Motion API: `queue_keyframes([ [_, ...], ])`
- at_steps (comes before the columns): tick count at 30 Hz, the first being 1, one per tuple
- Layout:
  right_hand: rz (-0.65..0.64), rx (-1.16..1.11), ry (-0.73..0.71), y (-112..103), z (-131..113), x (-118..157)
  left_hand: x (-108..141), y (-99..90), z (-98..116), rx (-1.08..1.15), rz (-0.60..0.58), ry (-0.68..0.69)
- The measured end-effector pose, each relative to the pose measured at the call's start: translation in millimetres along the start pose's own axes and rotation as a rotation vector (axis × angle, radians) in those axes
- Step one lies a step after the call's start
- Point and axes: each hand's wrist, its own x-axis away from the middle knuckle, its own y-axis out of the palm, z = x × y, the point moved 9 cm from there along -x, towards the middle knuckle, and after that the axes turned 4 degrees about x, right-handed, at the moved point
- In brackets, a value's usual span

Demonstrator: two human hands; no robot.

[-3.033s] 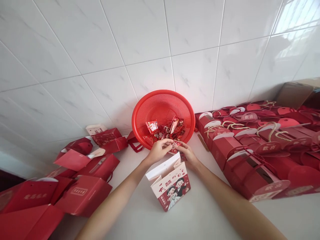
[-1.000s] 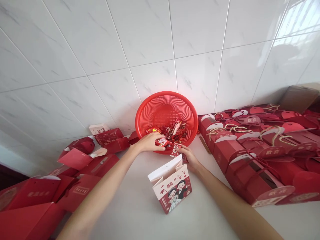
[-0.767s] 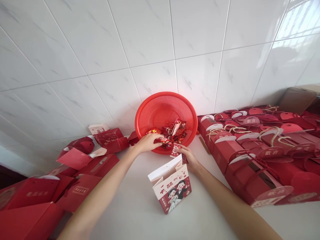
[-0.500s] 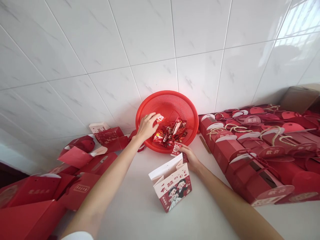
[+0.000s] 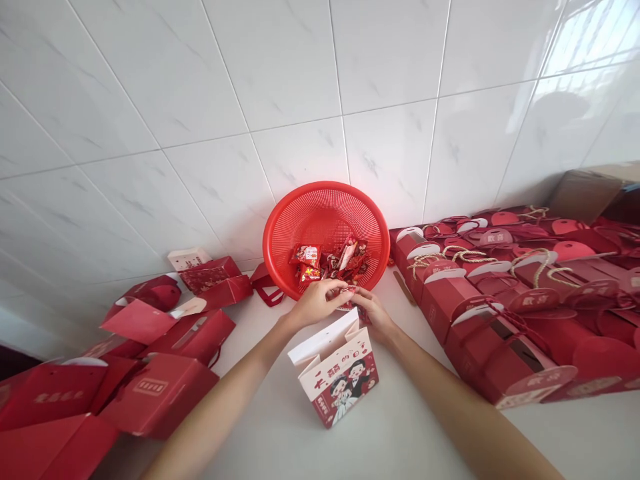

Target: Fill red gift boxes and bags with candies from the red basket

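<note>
Basket [image 5: 299,215]: red, perforated, tilted towards me at the centre of the frame, wrapped sweets [image 5: 306,255] gathered in its lower part; my hands cover a bit of its near rim.
Open box [image 5: 345,390]: upright at lower centre, between my forearms, its top flaps raised just below my hands and crowding the room there.
Left hand [image 5: 316,301]: narrow, fingertips pinched on a small red packet [image 5: 348,289], between basket and open box.
Right hand [image 5: 374,313]: closed on the same packet from the other side; my fingers hide much of it.
Left stack [image 5: 167,390]: red boxes leaning at mixed angles, lower left up to the middle left, with a cream box [image 5: 186,259] near the wall.
Right rows [image 5: 453,297]: closed red boxes packed tightly, some with gold cords [image 5: 467,254], walling off the right side.
Brown strip [image 5: 404,288]: flat on the pale surface [image 5: 400,430], beside the right rows.
Carton [image 5: 584,195]: brown, far right, behind the rows.
Wall [image 5: 295,67]: white marbled tiles, window glare at upper right.
Writing on open box: I read 大囍的日, the last character unclear to me, above a cartoon couple.
Writing on right rows: 歡喜 on a round flap.
Writing on left stack: pale lettering, too blurred for me to read.
</note>
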Motion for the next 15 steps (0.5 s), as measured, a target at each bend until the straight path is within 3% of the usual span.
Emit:
queue_keyframes([
  [3, 0.011, -0.009, 0.003, -2, 2, -1, 11, 11.2, 5, 0.112, -0.006, -0.038],
  [9, -0.030, -0.059, -0.008, 4, 1, -1, 21, 8.4, 5, 0.176, 0.063, -0.057],
  [15, -0.041, -0.043, -0.027, 8, -4, 4, 35, -19.2, 6, 0.264, 0.125, -0.117],
])
